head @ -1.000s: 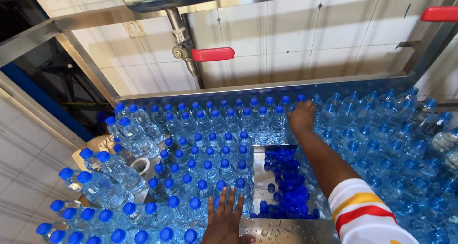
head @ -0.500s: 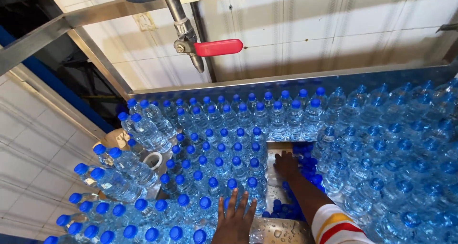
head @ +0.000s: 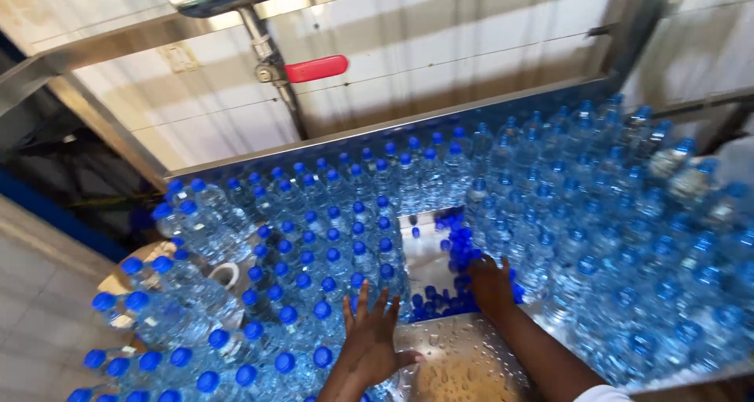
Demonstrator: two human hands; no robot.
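Left hand (head: 371, 343) has its fingers spread wide, flat against the near bottles (head: 314, 292), looks like it's bracing that upright pack so it doesn't tip into the gap. Right hand (head: 491, 286) sits curled over the loose blue caps (head: 448, 300) piled on the wet steel table (head: 463, 367); can't tell if it's actually gripping any. Clear, blue-capped bottles crowd all around; a red valve handle (head: 316, 68) hangs at the far wall.
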